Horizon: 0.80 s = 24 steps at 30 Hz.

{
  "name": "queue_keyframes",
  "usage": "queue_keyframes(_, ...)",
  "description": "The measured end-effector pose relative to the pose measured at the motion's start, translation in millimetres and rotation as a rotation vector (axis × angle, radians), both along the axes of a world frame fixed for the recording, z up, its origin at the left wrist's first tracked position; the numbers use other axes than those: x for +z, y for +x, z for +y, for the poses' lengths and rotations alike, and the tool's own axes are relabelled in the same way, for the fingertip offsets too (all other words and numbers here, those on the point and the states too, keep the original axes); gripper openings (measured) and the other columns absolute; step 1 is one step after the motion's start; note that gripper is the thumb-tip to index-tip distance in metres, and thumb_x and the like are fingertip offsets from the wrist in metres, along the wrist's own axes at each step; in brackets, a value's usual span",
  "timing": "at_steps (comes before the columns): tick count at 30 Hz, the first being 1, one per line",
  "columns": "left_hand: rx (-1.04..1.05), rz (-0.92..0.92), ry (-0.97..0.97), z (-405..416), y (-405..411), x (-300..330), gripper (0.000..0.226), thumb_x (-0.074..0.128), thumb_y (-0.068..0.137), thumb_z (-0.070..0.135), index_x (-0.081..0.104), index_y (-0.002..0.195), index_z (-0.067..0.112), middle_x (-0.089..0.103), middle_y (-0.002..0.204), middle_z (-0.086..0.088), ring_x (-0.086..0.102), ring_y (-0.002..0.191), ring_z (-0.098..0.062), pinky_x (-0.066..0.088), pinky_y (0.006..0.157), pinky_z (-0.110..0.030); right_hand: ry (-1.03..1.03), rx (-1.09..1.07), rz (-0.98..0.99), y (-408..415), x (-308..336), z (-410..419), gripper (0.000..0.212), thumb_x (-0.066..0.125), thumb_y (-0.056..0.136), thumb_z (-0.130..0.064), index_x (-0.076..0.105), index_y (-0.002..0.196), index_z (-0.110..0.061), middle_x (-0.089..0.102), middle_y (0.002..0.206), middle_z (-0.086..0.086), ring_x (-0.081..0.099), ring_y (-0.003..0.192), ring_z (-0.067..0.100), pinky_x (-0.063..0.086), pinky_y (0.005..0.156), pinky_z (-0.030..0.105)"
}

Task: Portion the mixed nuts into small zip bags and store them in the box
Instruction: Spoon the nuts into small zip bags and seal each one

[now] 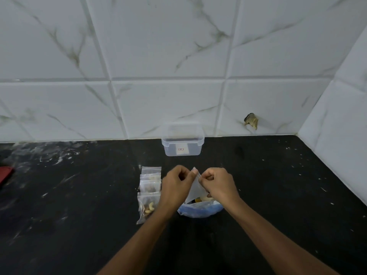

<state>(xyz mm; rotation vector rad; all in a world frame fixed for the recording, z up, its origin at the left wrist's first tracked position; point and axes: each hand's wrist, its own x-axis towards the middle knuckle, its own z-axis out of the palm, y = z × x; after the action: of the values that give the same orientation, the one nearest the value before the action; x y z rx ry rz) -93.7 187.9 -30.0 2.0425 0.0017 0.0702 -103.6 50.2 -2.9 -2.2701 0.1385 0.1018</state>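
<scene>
Both hands up over the blue nut bag [200, 210] — left hand [176, 185] and right hand [217, 183] each pinching the mouth of a small zip bag [195, 187]; part the lips evenly, keep it low; filled bags [150, 192] wait left, box [182, 144] behind.

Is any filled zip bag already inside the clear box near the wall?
No: the clear box looks empty, while the filled zip bags lie on the black counter to the left of the left hand.
</scene>
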Motion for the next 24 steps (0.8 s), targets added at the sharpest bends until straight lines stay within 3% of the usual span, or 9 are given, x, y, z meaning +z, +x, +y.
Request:
queue_keyframes(6, -0.055, 0.091, 0.027, -6, -4, -6, 0.026, 0.058, 0.094, 0.027, 0.063, 0.075, 0.011, 0.065, 0.071, -0.006, 0.058, 0.061, -0.008, 0.044, 0.055, -0.019, 0.001, -0.013, 0.010, -2, -6, 4, 0.011, 0.064, 0.091, -0.018, 0.065, 0.080, -0.022, 0.069, 0.077, -0.004, 0.068, 0.073, 0.008, 0.061, 0.071, 0.033)
queue_keyframes(13, -0.044, 0.037, 0.328, 3, 2, 8, 0.020, 0.063, 0.086, 0.024, 0.059, 0.067, 0.020, 0.063, 0.065, 0.002, 0.062, 0.063, -0.012, 0.055, 0.065, -0.032, -0.333, -0.040, -0.116, -4, 5, -4, 0.014, 0.061, 0.091, -0.020, 0.053, 0.080, -0.025, 0.059, 0.074, -0.006, 0.058, 0.066, 0.007, 0.041, 0.054, 0.018)
queue_keyframes(15, -0.087, 0.012, 0.286, 2, 3, 12, 0.019, 0.063, 0.088, 0.026, 0.060, 0.070, 0.021, 0.062, 0.067, 0.005, 0.059, 0.064, -0.009, 0.056, 0.068, -0.032, -0.339, -0.024, -0.123, -3, 8, -4, 0.014, 0.060, 0.091, -0.020, 0.052, 0.081, -0.025, 0.060, 0.074, -0.005, 0.059, 0.066, 0.007, 0.044, 0.054, 0.019)
queue_keyframes(17, -0.169, 0.019, 0.130, 3, 3, 14, 0.009, 0.065, 0.089, 0.030, 0.062, 0.090, 0.021, 0.064, 0.084, 0.007, 0.061, 0.079, -0.006, 0.055, 0.075, -0.027, -0.305, -0.020, -0.117, -1, 12, -5, 0.015, 0.062, 0.091, -0.021, 0.053, 0.079, -0.025, 0.062, 0.075, -0.004, 0.062, 0.067, 0.008, 0.052, 0.059, 0.023)
queue_keyframes(18, -0.231, 0.039, 0.044, 4, 2, 13, 0.024, 0.068, 0.088, 0.032, 0.060, 0.107, 0.023, 0.064, 0.101, 0.009, 0.061, 0.094, -0.005, 0.054, 0.084, -0.026, -0.291, -0.022, -0.117, 0, 15, -6, 0.015, 0.063, 0.090, -0.021, 0.054, 0.079, -0.025, 0.063, 0.074, -0.003, 0.063, 0.067, 0.009, 0.055, 0.062, 0.026)
queue_keyframes(20, -0.377, 0.096, -0.042, 7, 1, 9, 0.073, 0.077, 0.081, 0.035, 0.038, 0.142, 0.026, 0.048, 0.135, 0.015, 0.047, 0.125, -0.004, 0.044, 0.105, -0.030, -0.289, -0.022, -0.128, 3, 18, -9, 0.014, 0.063, 0.090, -0.019, 0.058, 0.078, -0.023, 0.065, 0.073, -0.002, 0.064, 0.067, 0.011, 0.058, 0.065, 0.031)
queue_keyframes(22, -0.481, 0.108, 0.021, 5, -1, 7, 0.105, 0.082, 0.074, 0.036, 0.015, 0.154, 0.026, 0.033, 0.149, 0.013, 0.032, 0.136, -0.005, 0.034, 0.113, -0.031, -0.291, -0.006, -0.123, 6, 20, -10, 0.011, 0.063, 0.090, -0.018, 0.060, 0.079, -0.020, 0.066, 0.073, 0.000, 0.066, 0.066, 0.012, 0.059, 0.068, 0.033)
queue_keyframes(24, -0.474, 0.066, 0.086, 2, -1, 2, 0.108, 0.084, 0.072, 0.035, 0.015, 0.154, 0.024, 0.034, 0.149, 0.011, 0.033, 0.135, -0.007, 0.036, 0.111, -0.030, -0.264, 0.021, -0.112, 7, 22, -9, 0.010, 0.063, 0.090, -0.017, 0.062, 0.080, -0.018, 0.067, 0.073, 0.001, 0.067, 0.065, 0.013, 0.060, 0.068, 0.035)
